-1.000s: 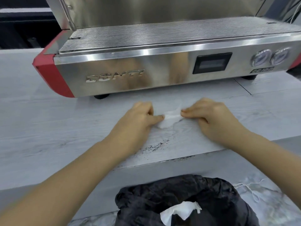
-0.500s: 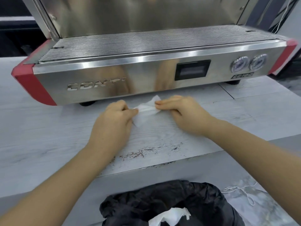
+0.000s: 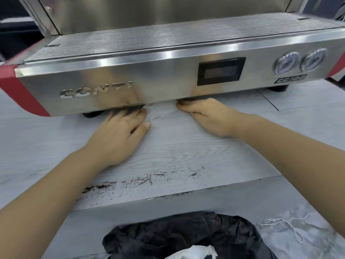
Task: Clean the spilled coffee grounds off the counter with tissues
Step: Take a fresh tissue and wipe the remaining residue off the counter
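Note:
A white tissue [image 3: 161,114] lies spread flat on the pale wood-grain counter [image 3: 186,144], just in front of the espresso machine's base, and is hard to tell from the surface. My left hand [image 3: 119,133] lies flat with straight fingers pressing the tissue's left edge. My right hand [image 3: 207,116] rests on the right edge, fingers together and pointing left under the machine's lip. Dark coffee grounds [image 3: 141,179] are scattered in a streak along the counter's front edge, nearer me than both hands.
The steel and red espresso machine [image 3: 168,77] fills the back of the counter, its feet and low front edge right above my fingertips. Below the counter's edge stands a bin with a black bag [image 3: 177,234] holding a crumpled white tissue [image 3: 194,253].
Both hands moved away from me to the machine's base and spread apart. The tissue, pinched and bunched between them before, now lies flat under them.

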### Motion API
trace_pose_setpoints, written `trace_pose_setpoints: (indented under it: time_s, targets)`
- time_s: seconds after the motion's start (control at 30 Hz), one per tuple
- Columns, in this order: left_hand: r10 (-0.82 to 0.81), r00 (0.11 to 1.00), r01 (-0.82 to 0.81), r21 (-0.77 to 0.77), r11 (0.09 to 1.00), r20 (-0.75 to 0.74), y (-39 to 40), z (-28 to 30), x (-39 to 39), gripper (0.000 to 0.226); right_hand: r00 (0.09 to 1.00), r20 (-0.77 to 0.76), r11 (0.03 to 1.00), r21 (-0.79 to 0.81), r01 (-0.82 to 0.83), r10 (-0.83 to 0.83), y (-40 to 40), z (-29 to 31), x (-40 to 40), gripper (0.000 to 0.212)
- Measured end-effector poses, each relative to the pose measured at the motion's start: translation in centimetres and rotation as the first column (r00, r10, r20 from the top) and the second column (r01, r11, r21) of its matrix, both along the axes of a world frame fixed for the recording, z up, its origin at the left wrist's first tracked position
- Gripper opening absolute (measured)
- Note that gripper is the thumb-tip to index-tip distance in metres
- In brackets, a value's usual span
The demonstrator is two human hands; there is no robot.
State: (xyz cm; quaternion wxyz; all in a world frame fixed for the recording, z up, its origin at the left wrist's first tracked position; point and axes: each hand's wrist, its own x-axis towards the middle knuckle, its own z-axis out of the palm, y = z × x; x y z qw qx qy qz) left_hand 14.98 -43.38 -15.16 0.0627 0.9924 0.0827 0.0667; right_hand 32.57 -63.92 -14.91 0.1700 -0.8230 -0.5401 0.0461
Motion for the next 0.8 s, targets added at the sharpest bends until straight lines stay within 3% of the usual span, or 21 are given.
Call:
trace_pose_setpoints:
  time_s: [0.13,0.37,0.53,0.67,0.8]
  targets:
    - [-0.012,1.000,0.012,-0.015,1.000,-0.016,-1.4,0.3,1.9,0.082,1.000,0.016,1.000,-0.011,0.023,-0.023,-3.1,0.3,1.3,0.046]
    - [-0.115,0.993,0.113,-0.054,0.992,-0.019,-5.2,0.8,4.7,0.067,0.995,0.031,0.995,0.030,0.092,-0.093,-8.4,0.8,1.9,0.046]
    - [-0.264,0.964,0.255,-0.187,0.949,-0.022,-8.1,0.8,4.6,0.056,0.991,0.041,0.988,0.097,0.123,-0.128,-13.0,1.5,0.7,0.040]
    - [-0.343,0.929,0.368,-0.248,0.896,0.140,-11.0,0.6,2.5,0.052,0.981,0.098,0.957,0.254,0.137,-0.167,-16.4,1.8,-1.2,0.024]
    - [-0.205,0.884,0.343,-0.286,0.895,0.421,-13.5,0.3,2.2,0.022,0.983,0.101,0.938,0.329,0.113,-0.154,-17.4,2.0,-2.6,0.010]
